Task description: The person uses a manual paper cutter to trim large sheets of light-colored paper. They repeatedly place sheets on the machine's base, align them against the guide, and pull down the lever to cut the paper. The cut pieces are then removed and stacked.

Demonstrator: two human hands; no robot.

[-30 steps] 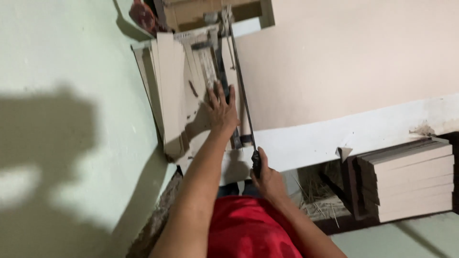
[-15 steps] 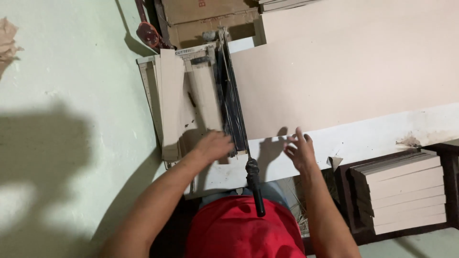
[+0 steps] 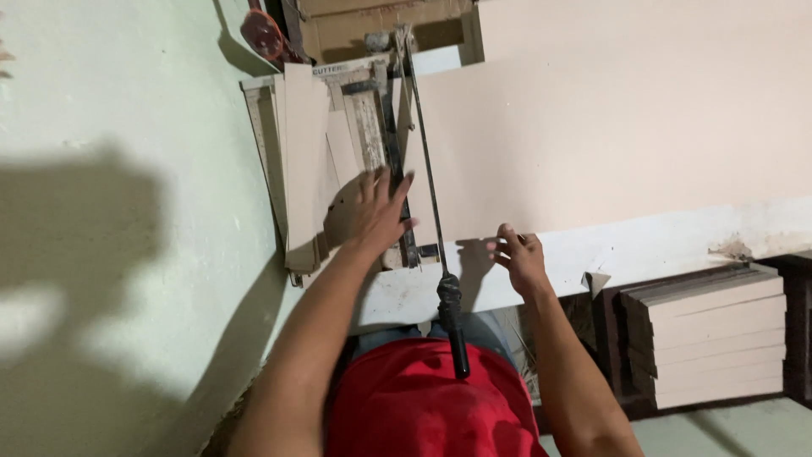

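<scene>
two hands (image 3: 376, 211), one paper cutter (image 3: 385, 127), one board sheet (image 3: 609, 127)
</scene>
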